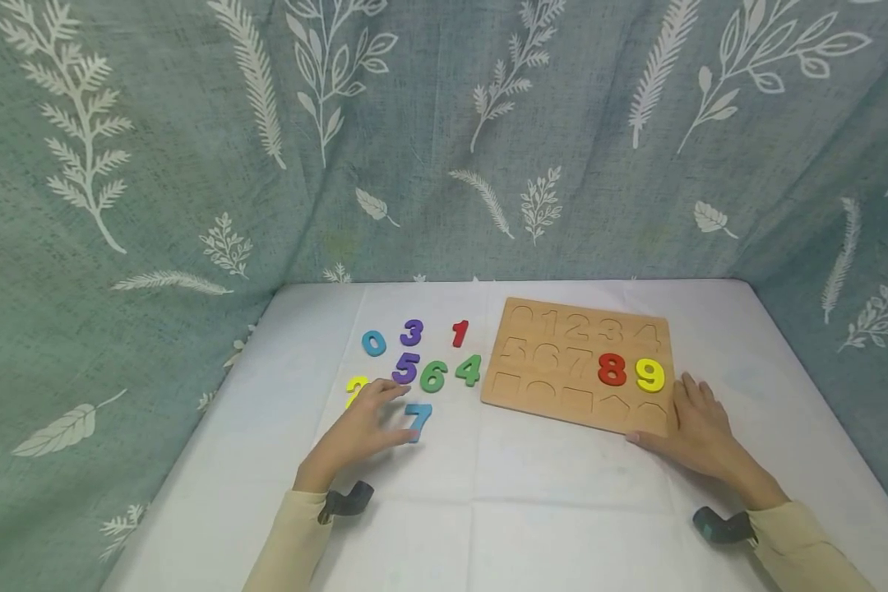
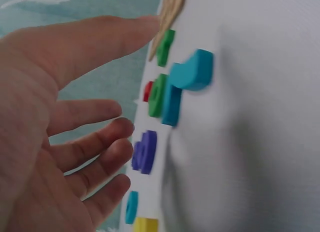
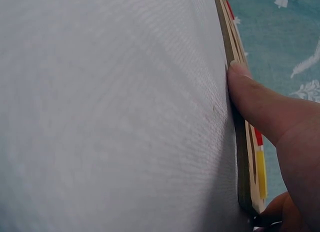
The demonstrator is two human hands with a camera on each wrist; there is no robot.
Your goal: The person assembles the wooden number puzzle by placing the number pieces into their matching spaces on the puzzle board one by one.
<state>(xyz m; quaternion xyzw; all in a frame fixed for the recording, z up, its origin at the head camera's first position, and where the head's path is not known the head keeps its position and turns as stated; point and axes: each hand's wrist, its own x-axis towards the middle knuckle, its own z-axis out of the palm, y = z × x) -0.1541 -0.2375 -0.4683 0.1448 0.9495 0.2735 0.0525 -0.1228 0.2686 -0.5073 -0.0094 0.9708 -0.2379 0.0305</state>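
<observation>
My left hand [image 1: 358,423] hovers over the left side of the white table, thumb and fingers spread around the light-blue number 7 [image 1: 418,418]. In the left wrist view a gap shows between those fingers and the 7 [image 2: 192,72]. A yellow number 2 [image 1: 355,386] lies partly hidden behind this hand, and a purple 5 [image 1: 406,367] is just beyond its fingertips. My right hand [image 1: 699,427] holds the near right corner of the wooden number board [image 1: 540,395], thumb on the front edge, fingers along the right side. A red 8 [image 1: 612,370] and yellow 9 [image 1: 649,376] sit in the board.
Beyond the left hand lie a blue 0 [image 1: 373,343], purple 3 [image 1: 411,332], red 1 [image 1: 460,333], green 6 [image 1: 433,376] and green 4 [image 1: 469,370]. Outlined number and shape recesses mark the board. A leaf-patterned green curtain [image 1: 429,205] surrounds the table's back and sides.
</observation>
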